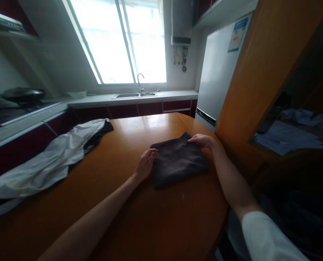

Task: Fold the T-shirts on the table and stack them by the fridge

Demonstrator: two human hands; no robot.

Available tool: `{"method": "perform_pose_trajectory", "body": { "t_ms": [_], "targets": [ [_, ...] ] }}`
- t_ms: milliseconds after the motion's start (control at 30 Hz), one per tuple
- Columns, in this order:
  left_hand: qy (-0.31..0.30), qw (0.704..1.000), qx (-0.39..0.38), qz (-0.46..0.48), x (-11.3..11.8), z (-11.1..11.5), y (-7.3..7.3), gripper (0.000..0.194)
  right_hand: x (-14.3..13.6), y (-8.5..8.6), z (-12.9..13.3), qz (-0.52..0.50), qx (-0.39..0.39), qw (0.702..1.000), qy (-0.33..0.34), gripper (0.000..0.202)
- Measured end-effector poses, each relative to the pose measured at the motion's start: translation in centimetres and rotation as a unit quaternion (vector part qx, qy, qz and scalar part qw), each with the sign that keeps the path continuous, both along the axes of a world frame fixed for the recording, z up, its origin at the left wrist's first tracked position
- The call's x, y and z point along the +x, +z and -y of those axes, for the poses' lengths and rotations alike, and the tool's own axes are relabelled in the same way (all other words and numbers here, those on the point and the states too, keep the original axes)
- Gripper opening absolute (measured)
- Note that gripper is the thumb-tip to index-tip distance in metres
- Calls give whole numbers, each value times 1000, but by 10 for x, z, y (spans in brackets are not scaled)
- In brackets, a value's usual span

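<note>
A dark grey garment (179, 159), folded into a rough rectangle, lies on the wooden table (128, 214); its exact kind cannot be told. At its left edge, near the far corner, my left hand (146, 163) has its fingers closed on the fabric. My right hand (202, 140) pinches the far right edge between thumb and fingers. Between the hands, the far edge rises slightly in a small fold. The rest of the cloth rests flat, with a few soft wrinkles.
White and dark clothes (55, 156) lie in a loose pile along the table's left side. Beyond the table are a counter with a sink (135, 95) and a fridge (218, 65). A covered pan (22, 95) stands on the stove. Papers (289, 137) lie at right.
</note>
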State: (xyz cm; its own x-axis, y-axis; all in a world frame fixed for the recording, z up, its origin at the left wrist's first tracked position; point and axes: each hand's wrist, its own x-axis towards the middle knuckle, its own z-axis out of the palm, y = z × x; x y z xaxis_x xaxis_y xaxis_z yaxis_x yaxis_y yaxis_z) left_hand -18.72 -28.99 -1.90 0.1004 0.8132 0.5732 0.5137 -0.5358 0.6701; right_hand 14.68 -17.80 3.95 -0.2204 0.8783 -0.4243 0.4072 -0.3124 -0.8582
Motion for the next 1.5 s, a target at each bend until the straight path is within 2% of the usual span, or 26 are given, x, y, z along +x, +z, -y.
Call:
{"method": "perform_pose_trajectory", "body": {
  "t_ms": [267, 600, 733, 933, 1233, 1367, 1500],
  "targets": [
    [-8, 1000, -9, -2, 0, 1, 0, 41, 6, -7, -15, -8, 34, 997, -72, 28],
    [-36, 999, -13, -30, 4, 2, -3, 35, 65, 0, -67, -13, 48, 986, -161, 25],
    [-44, 997, -65, -19, 5, 2, -1, 35, 80, 2, -87, 5, 52, 980, -191, 27],
    [-27, 991, -121, 38, 4, -1, 3, 37, 95, 5, -115, 50, 109, 964, -235, 34],
    [-45, 986, -152, 49, 5, 1, 0, 41, 108, 8, -145, 182, 234, 921, -255, 56],
    [-59, 983, -167, 46, 4, 0, -3, 51, 101, 1, -150, 290, 273, 887, -235, 49],
    [-66, 982, -171, 34, 3, -3, -8, 55, 82, -15, -146, 376, 326, 849, -178, 43]
  ]
}}
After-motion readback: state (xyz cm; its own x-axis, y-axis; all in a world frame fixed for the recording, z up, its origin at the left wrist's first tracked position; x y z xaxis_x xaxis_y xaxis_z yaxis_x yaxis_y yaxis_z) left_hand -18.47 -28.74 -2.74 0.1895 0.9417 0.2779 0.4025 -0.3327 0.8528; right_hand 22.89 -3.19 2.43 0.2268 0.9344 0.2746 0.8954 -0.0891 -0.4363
